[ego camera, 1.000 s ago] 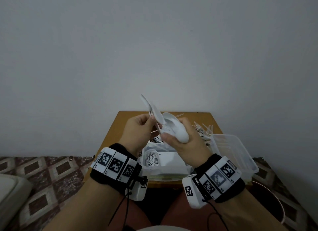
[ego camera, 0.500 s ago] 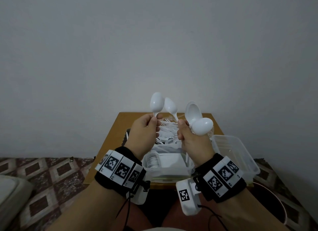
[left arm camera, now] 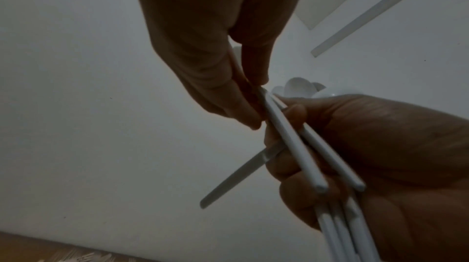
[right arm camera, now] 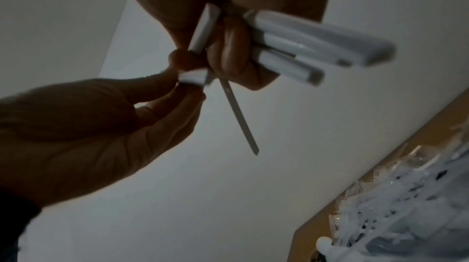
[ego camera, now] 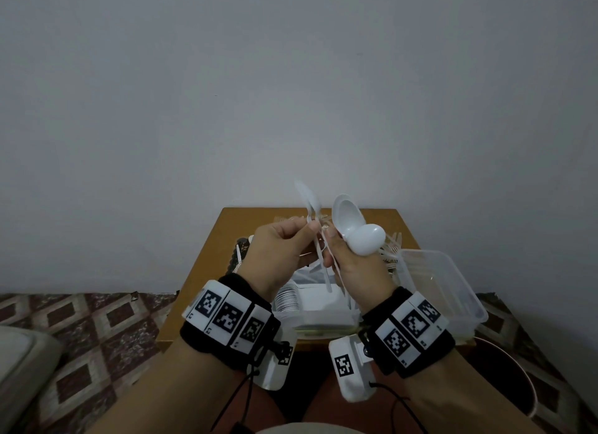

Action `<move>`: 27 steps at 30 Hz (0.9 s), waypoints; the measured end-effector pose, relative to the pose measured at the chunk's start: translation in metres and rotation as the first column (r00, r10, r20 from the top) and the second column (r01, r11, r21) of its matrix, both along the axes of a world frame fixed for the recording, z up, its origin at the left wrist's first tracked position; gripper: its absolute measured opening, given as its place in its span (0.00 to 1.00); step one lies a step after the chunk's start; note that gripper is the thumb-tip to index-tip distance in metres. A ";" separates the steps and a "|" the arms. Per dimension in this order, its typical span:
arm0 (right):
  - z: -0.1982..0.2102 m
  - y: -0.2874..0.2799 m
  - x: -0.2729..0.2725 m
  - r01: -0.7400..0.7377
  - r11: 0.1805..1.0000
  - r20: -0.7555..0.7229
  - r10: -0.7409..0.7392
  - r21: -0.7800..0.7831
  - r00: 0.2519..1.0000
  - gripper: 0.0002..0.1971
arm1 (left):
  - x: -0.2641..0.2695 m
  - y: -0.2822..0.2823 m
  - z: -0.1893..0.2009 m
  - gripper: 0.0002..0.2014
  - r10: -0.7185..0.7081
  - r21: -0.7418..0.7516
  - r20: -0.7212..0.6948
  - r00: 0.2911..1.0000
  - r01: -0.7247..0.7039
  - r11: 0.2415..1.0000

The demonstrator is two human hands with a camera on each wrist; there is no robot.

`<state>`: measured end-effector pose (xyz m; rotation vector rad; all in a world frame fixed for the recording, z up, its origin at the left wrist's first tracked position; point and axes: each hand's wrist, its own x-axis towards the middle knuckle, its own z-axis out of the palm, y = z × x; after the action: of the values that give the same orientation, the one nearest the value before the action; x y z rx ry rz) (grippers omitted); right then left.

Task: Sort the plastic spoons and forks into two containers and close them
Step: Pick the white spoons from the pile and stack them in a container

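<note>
Both hands are raised above the table in the head view. My left hand (ego camera: 309,231) pinches two white plastic spoons (ego camera: 310,202) by their necks, bowls up. My right hand (ego camera: 335,242) grips a bundle of several spoons (ego camera: 359,231), handles pointing down. The left wrist view shows my left hand (left arm camera: 255,109) touching the bundle's handles (left arm camera: 291,142) where my right hand (left arm camera: 368,156) holds them. In the right wrist view, my right hand (right arm camera: 228,51) clutches the handles (right arm camera: 317,41).
A clear container (ego camera: 284,317) with stacked spoons stands at the wooden table's (ego camera: 210,272) near edge. An empty clear container (ego camera: 453,291) sits to its right. Loose forks (ego camera: 393,242) lie behind. A patterned floor lies to the left.
My left hand has brought its two spoons rightwards against the bundle in my right hand. The hands, apart half a second ago, now touch.
</note>
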<state>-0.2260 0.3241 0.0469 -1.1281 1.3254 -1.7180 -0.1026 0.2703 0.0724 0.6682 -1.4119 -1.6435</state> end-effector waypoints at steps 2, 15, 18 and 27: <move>0.002 0.000 -0.001 -0.009 1.000 -0.041 0.009 -0.003 0.999 0.06 | 0.000 0.001 -0.002 0.11 -0.014 -0.006 0.006 1.000 0.014 1.000; -0.001 -0.001 -0.003 -0.057 0.995 -0.057 0.062 0.077 0.996 0.12 | -0.001 0.000 -0.008 0.11 0.049 -0.014 0.052 0.997 -0.048 0.999; -0.004 -0.005 -0.003 0.003 0.995 -0.019 -0.001 0.104 1.000 0.15 | -0.002 -0.002 -0.007 0.11 0.100 -0.046 0.048 0.994 -0.098 0.994; -0.003 -0.003 -0.014 -0.024 0.987 -0.017 0.027 0.158 0.999 0.24 | 0.006 -0.014 -0.007 0.12 0.138 -0.088 0.096 0.986 -0.129 0.988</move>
<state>-0.2397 0.3214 0.0439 -1.0681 1.4257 -1.5575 -0.0964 0.2568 0.0649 0.7916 -1.4658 -1.4574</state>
